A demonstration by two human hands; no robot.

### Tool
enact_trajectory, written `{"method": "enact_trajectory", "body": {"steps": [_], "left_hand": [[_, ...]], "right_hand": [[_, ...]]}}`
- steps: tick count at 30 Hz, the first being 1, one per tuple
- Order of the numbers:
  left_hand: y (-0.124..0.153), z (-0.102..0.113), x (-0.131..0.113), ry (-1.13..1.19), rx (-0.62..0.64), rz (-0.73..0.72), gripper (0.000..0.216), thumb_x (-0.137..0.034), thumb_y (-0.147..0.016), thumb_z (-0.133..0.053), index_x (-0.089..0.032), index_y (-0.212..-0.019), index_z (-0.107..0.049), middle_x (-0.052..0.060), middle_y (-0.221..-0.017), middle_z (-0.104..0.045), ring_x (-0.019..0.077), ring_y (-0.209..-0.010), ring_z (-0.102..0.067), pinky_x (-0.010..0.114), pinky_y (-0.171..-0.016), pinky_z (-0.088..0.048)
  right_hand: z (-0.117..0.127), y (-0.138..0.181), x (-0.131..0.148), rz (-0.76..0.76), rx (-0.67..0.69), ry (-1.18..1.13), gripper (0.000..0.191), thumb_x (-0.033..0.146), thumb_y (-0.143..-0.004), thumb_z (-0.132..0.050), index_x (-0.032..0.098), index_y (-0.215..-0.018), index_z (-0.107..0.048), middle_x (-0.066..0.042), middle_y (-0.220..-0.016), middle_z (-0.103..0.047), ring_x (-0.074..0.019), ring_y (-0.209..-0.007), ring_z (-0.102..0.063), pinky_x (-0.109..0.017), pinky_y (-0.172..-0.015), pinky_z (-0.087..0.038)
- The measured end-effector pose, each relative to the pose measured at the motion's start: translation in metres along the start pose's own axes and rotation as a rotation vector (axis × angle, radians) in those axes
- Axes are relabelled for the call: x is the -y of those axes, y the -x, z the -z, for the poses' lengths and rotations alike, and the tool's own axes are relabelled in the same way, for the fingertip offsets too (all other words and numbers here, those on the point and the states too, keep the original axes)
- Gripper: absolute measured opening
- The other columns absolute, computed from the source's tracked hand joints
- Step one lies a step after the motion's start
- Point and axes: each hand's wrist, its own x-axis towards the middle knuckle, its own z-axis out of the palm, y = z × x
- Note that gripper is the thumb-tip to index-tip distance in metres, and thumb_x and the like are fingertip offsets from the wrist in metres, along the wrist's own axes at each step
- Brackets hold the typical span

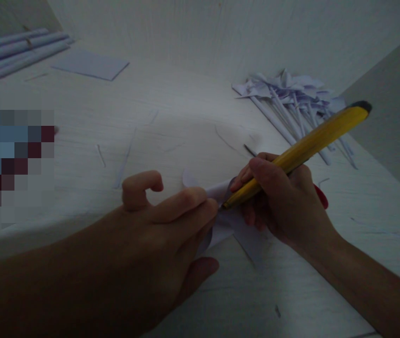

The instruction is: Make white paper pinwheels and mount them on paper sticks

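My right hand (284, 202) is closed around a thick yellow pen-like tool (312, 145) with a dark rear end. Its tapered tip points down at a curled piece of white paper (221, 230). My left hand (172, 230) presses its fingertips on that paper and holds it against the tabletop, thumb apart and little finger raised and bent. Part of the paper is hidden under both hands. Beneath my right hand a red rounded part (321, 196) shows on one side and a thin dark point (249, 149) on the other; I cannot tell whether they belong together.
At the back right lies a pile of thin rolled paper sticks with ragged paper tops (291, 94). Several thicker paper rolls (20, 51) lie at the back left beside a flat sheet (90, 65). Paper scraps (100, 155) dot the white tabletop (172, 141). A pixelated patch covers the left edge.
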Motion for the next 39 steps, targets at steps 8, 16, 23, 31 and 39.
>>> {"method": "enact_trajectory", "body": {"steps": [8, 16, 23, 31, 39], "left_hand": [[-0.002, 0.000, -0.002, 0.016, 0.010, 0.012, 0.027, -0.026, -0.089, -0.039, -0.020, -0.100, -0.063, 0.004, -0.104, -0.061, 0.0188, -0.098, -0.051, 0.037, -0.095, -0.035], [-0.008, 0.004, -0.004, 0.044, 0.042, 0.025, 0.028, -0.025, -0.090, -0.037, -0.017, -0.100, -0.062, 0.004, -0.105, -0.062, 0.0176, -0.099, -0.050, 0.034, -0.092, -0.034], [-0.008, 0.005, -0.003, 0.020, 0.021, 0.010, 0.029, -0.024, -0.093, -0.033, -0.016, -0.097, -0.061, 0.004, -0.100, -0.064, 0.0179, -0.096, -0.051, 0.033, -0.085, -0.036], [-0.010, 0.005, -0.006, 0.060, 0.011, 0.096, 0.034, -0.029, -0.095, -0.028, -0.018, -0.094, -0.060, 0.001, -0.100, -0.066, 0.0172, -0.094, -0.051, 0.039, -0.086, -0.028], [-0.007, 0.004, -0.004, 0.066, 0.024, 0.079, 0.026, -0.028, -0.091, -0.038, -0.020, -0.098, -0.062, 0.003, -0.100, -0.063, 0.0186, -0.094, -0.050, 0.038, -0.091, -0.030]], "right_hand": [[0.000, -0.001, 0.000, -0.025, -0.023, 0.019, 0.030, 0.044, -0.072, -0.060, 0.020, -0.054, -0.059, 0.002, -0.034, -0.052, -0.0098, -0.024, -0.045, -0.019, -0.021, -0.032], [0.000, 0.001, -0.002, 0.011, 0.001, -0.055, 0.029, 0.044, -0.069, -0.064, 0.019, -0.055, -0.056, 0.002, -0.041, -0.057, -0.0083, -0.025, -0.044, -0.019, -0.022, -0.032], [0.014, 0.003, 0.013, 0.093, -0.130, -0.303, 0.033, 0.049, -0.064, -0.068, 0.018, -0.056, -0.058, 0.003, -0.053, -0.062, -0.0051, -0.033, -0.052, -0.012, -0.028, -0.039], [0.015, 0.028, 0.019, 0.296, -0.097, -0.025, 0.019, 0.020, -0.075, -0.064, 0.022, -0.067, -0.048, 0.006, -0.066, -0.060, -0.0079, -0.043, -0.059, -0.016, -0.031, -0.041], [0.010, 0.036, 0.007, 0.323, -0.032, 0.292, 0.006, 0.026, -0.081, -0.058, 0.024, -0.086, -0.054, 0.004, -0.062, -0.061, -0.0088, -0.046, -0.057, -0.017, -0.037, -0.041]]}}
